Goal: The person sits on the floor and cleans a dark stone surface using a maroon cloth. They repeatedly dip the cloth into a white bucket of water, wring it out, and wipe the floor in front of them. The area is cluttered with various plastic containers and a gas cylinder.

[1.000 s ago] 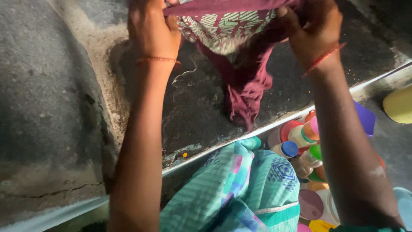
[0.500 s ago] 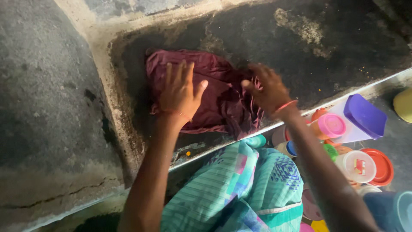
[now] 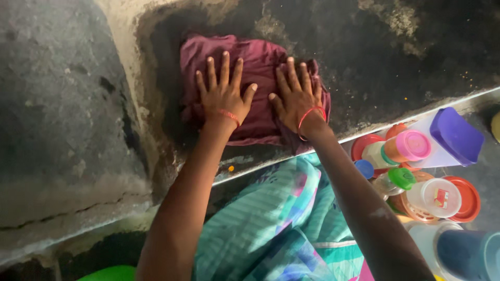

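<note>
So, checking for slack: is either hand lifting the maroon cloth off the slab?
No, both the left hand and right hand press flat on the maroon cloth.

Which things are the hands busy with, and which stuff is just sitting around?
In use:
- maroon cloth, pressed flat under both palms
- left hand
- right hand
- dark wet stone slab under the cloth

Just lying about:
- purple-lidded container
- pink-lidded jar
- green-capped bottle
- red-rimmed tub

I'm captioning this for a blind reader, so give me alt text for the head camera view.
Both hands, left hand and right hand, press flat on a maroon cloth on a dark stone slab. Colourful plastic containers cluster below at right.
</note>
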